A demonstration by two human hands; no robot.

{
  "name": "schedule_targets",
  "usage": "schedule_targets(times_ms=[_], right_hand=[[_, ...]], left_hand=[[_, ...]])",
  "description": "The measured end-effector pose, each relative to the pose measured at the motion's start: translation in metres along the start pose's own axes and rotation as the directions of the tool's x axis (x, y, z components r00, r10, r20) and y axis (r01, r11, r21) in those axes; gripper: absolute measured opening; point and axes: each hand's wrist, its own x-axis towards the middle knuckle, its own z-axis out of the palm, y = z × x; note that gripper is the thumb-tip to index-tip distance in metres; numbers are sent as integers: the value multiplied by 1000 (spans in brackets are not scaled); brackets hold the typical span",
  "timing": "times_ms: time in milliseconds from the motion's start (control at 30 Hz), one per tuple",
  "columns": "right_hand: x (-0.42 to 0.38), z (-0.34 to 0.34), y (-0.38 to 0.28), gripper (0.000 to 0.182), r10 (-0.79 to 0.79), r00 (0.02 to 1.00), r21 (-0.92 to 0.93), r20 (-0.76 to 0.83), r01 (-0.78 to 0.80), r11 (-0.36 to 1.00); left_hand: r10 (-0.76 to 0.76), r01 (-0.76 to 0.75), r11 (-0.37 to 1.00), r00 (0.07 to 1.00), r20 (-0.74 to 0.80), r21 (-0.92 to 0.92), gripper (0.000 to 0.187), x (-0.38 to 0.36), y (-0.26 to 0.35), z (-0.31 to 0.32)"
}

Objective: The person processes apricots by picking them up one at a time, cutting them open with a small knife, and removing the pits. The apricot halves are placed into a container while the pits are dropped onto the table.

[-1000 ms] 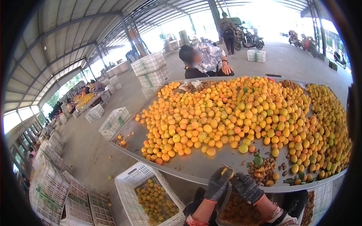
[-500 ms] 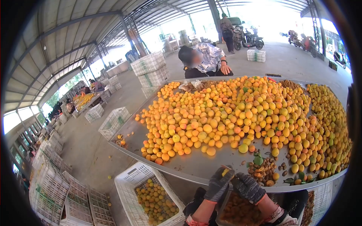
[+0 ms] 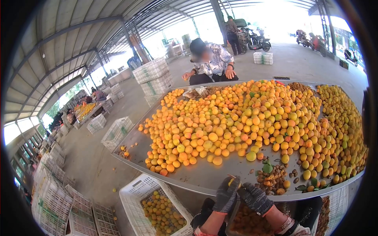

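Observation:
Both my hands wear dark grey knit gloves and meet just over the near edge of the metal table (image 3: 199, 175). My left hand (image 3: 226, 196) is closed around an apricot (image 3: 231, 181), of which a small yellow-orange part shows. A thin brownish tip sticks up beside it, too small to name. Fingers bent, my right hand (image 3: 256, 200) is closed close against the left; what it grips is hidden. Beyond them lies a big heap of apricots (image 3: 212, 137). A pile of brown pits and scraps (image 3: 271, 177) with a green leaf (image 3: 267, 168) is right of my hands.
Below the table's left side stands a white crate (image 3: 132, 192) holding apricots. A container of reddish-brown matter (image 3: 252, 222) is under my hands. Across the table crouches a person (image 3: 214, 63). Stacked crates (image 3: 152, 76) stand left of that person; more crates (image 3: 51, 196) line the left.
My view has shifted slightly. My hands stay together at the table edge, with the apricot turned a little. The person opposite now has one hand out to the left.

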Motion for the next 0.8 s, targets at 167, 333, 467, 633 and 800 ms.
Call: schedule_targets(times_ms=[167,333,467,633,800], right_hand=[[-3,-15,-3,23,-58,997,-345,55,73,936],[-5,-13,-32,29,274,962,-138,-2,-272,952],[-13,-30,-3,30,141,987,-151,81,-128,980],[-14,-34,-1,30,-75,973,-411,217,161,897],[-6,-10,-5,32,348,931,239,-108,-316,918]], left_hand=[[-72,88,980,993,91,-181,22,0,2,-2],[66,-42,984,989,134,-173,30,3,-8,-7],[-119,189,945,959,257,-266,25,-2,10,-7],[-173,258,931,935,309,-259,20,-1,6,-8],[70,-57,977,996,61,-205,17,-3,-8,6]])
